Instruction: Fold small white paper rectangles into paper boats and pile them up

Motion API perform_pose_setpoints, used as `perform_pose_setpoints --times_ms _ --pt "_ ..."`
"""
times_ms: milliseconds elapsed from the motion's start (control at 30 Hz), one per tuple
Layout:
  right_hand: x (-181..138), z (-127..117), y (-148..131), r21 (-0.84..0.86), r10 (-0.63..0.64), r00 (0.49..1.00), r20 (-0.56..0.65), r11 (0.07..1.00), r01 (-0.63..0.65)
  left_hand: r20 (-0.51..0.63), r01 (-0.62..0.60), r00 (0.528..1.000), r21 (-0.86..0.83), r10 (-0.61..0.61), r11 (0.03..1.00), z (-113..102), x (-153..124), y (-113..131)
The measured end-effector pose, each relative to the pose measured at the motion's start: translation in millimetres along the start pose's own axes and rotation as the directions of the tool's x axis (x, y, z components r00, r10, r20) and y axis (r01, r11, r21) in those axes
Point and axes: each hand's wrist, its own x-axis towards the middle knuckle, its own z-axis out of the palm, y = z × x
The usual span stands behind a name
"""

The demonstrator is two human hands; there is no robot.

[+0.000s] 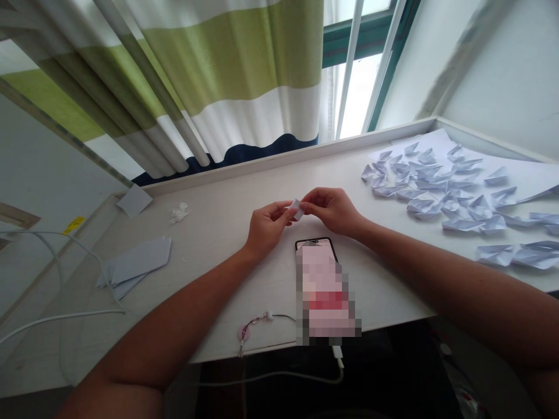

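Between my two hands, just above the middle of the white desk, is a small folded piece of white paper (296, 209). My left hand (269, 224) pinches its left side with thumb and fingers. On the other side, the fingertips of my right hand (327, 206) are closed on the same paper. Below the hands lies a phone (321, 279), its screen lit and partly blurred out. Many folded white paper boats (437, 180) are spread over the right of the desk.
A stack of white paper sheets (142, 262) lies on the left, with a crumpled tissue (179, 213) and a single paper square (134, 201) behind it. A beaded phone strap (244, 331) and a white charging cable (305, 378) hang by the desk's front edge. Curtains (236, 64) hang behind.
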Motion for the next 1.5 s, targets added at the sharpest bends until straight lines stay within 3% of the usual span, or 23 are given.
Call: perform_pose_setpoints --times_ms 167,333,600,833,1067,1333,1500 --pt "1 -3 2 -0.026 -0.014 1.000 -0.013 1.000 0.014 -0.075 -0.088 0.993 0.055 0.092 0.995 0 -1 2" --pt "0 -2 2 -0.011 -0.016 1.000 -0.009 1.000 0.016 -0.087 -0.088 0.992 0.076 0.094 0.993 1 -1 6" --pt "0 1 -1 0.012 -0.018 1.000 -0.010 1.000 0.018 -0.064 -0.024 0.998 -0.015 0.023 1.000 1 2 7" --pt "0 2 0 0.065 -0.033 0.999 -0.034 0.997 0.035 0.061 0.080 0.995 -0.014 -0.079 0.997 -1 3 4" --pt "0 1 0 0.089 -0.043 0.999 0.010 0.995 0.042 0.108 0.150 0.983 -0.014 -0.148 0.989 -3 3 8" --pt "0 -7 0 -0.090 0.006 0.999 0.053 0.996 -0.002 0.022 0.006 1.000 0.034 -0.007 0.999 -4 5 6" --pt "-2 -10 -5 0.095 0.082 0.988 0.133 0.991 -0.095 0.000 0.004 1.000 0.028 -0.004 1.000 -4 5 9"
